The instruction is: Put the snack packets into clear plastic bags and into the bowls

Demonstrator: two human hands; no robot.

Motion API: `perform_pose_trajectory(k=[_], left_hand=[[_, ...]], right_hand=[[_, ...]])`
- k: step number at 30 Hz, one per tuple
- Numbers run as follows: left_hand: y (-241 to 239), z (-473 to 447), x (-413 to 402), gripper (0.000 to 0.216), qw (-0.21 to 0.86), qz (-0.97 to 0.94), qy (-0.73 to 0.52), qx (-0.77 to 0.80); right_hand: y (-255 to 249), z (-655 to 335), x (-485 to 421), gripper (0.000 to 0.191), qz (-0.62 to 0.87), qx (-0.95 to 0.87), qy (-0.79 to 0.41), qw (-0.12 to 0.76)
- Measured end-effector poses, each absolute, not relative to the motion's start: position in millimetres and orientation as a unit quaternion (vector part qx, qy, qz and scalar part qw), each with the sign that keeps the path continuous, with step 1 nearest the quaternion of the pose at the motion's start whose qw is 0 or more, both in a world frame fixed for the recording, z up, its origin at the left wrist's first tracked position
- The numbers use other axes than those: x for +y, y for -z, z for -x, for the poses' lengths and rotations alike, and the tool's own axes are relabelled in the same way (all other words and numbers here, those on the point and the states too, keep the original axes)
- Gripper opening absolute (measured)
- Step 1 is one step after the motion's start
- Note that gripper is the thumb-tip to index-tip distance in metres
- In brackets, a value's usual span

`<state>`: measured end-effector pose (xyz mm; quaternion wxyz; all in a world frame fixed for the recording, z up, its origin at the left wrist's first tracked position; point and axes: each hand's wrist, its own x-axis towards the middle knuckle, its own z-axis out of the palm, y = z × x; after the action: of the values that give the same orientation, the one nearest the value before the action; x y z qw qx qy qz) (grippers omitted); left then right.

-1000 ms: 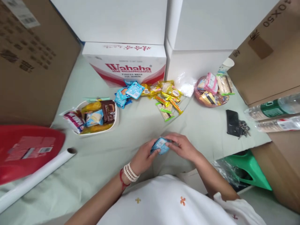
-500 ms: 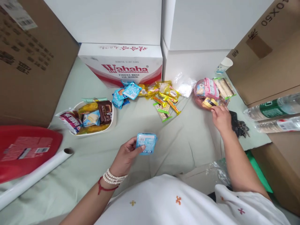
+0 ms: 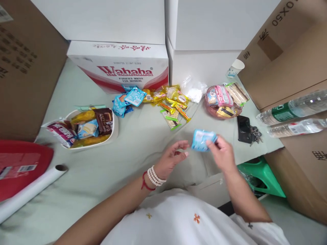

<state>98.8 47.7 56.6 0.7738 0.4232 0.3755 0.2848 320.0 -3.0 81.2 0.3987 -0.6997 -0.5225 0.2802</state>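
Observation:
A light-blue snack packet (image 3: 200, 140) is pinched at its right edge by my right hand (image 3: 222, 152), above the cloth in front of me. Just left of the packet, my left hand (image 3: 173, 157) has its fingers apart and holds nothing. Beyond the hands lie more blue packets (image 3: 135, 96), yellow-wrapped snacks (image 3: 180, 98) and a green-edged cracker packet (image 3: 170, 119). A pinkish bowl (image 3: 211, 111) at the right is filled with wrapped snacks. On the left, a white container (image 3: 115, 127) holds several packets, among them a brown cocoa one (image 3: 103, 120).
A Wahaba-style water carton (image 3: 122, 68) stands at the back. To the right are a phone (image 3: 244, 129), keys (image 3: 255, 135), a paper cup (image 3: 235, 69) and plastic bottles (image 3: 293, 110). A white tube (image 3: 33, 192) and red container (image 3: 22, 166) lie at left; a crumpled clear bag (image 3: 195, 90) sits behind.
The blue packet has passed from my left hand to my right. My right hand has come back from the pinkish bowl, my left hand has moved right, and the view has shifted.

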Motion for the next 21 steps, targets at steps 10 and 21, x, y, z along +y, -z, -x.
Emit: perform_pose_trajectory(k=[10,21], left_hand=[[-35,-43,29,0.048,0.761,-0.347,-0.271,0.476],[-20,-10,18,0.056,0.773,-0.29,-0.281,0.489]], right_hand=[[-115,-417,151,0.038,0.764,-0.642,0.058,0.028],[-93,-426,181,0.034,0.809,-0.564,0.125,0.105]])
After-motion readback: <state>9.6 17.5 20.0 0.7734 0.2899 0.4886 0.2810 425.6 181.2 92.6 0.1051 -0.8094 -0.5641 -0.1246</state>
